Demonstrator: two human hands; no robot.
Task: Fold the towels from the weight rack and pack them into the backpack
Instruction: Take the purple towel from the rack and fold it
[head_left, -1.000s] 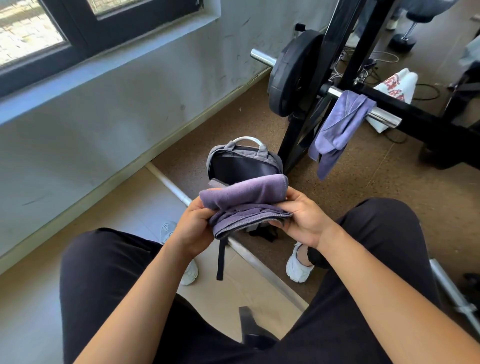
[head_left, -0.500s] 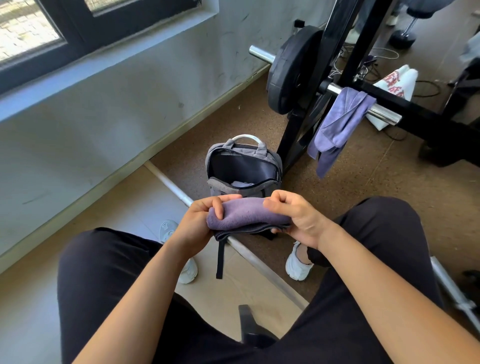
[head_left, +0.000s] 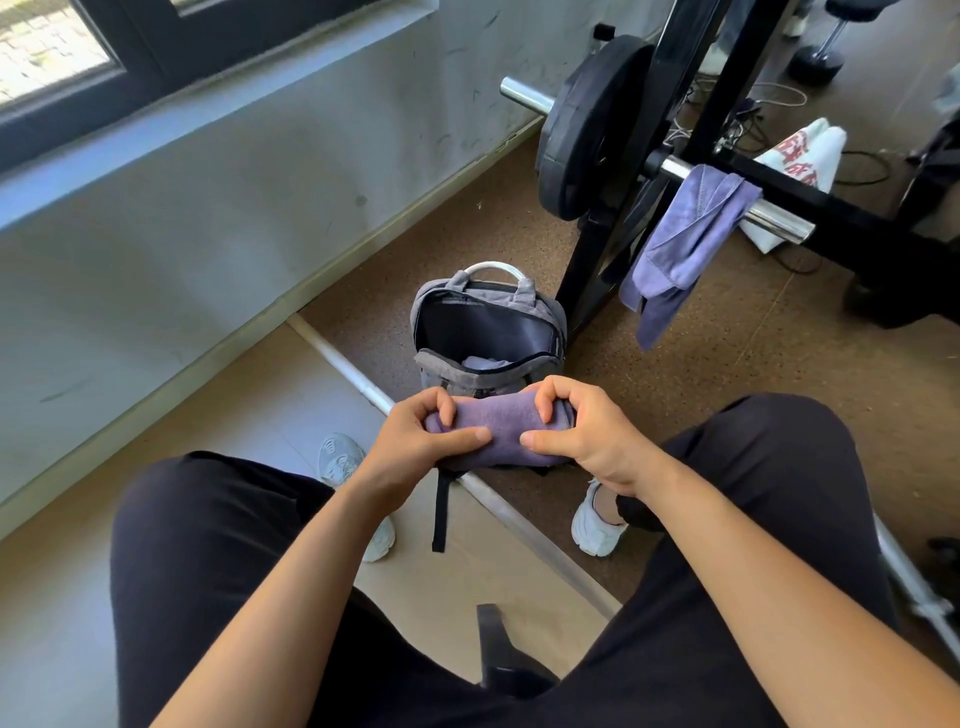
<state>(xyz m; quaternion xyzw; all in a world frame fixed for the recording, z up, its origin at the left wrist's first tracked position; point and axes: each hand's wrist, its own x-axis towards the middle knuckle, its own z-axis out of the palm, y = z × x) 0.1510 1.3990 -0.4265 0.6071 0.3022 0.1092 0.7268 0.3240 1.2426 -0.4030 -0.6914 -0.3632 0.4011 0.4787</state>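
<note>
gripping folded towel (head_left: 496, 428), between both hands

red print on white cloth (head_left: 818, 148), unreadable

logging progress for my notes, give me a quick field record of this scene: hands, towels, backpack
left hand: grips the left end of the folded purple towel
right hand: grips its right end
backpack: open, upright on the floor beyond the hands
packed towel: pale purple, visible inside the backpack
draped towel: purple, unfolded, hanging over the bar
stage: folded purple towel not yet in the backpack
</note>
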